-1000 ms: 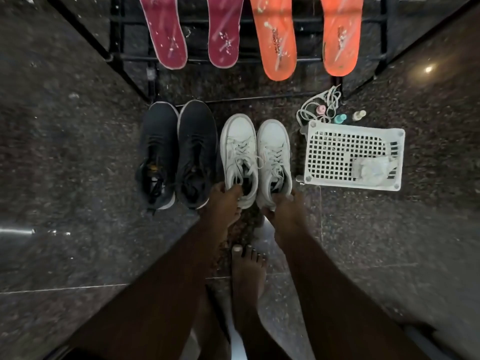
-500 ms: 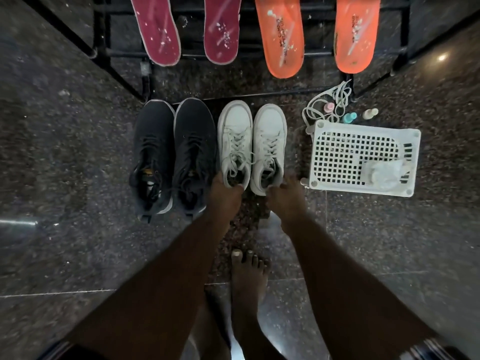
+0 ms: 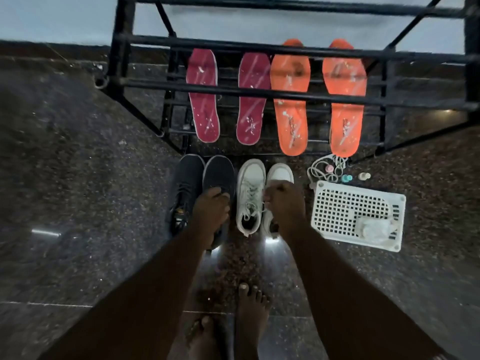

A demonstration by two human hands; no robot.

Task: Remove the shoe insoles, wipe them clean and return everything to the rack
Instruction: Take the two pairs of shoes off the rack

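At the top of your frame, the black metal-bar shoe rack looks matt. Below it, your dark speckled stone floor is polished and glossy. At right, the white perforated plastic basket looks smooth.

A dark speckled stone floor carries everything. On it stands a black metal rack, with two maroon insoles and two orange insoles lying on its lowest bars. Just before the rack sit a pair of black shoes and, beside them, a pair of white shoes. To the right lies a white perforated basket, a crumpled cloth on it, with a tangle of white laces and small bottles near its far edge.
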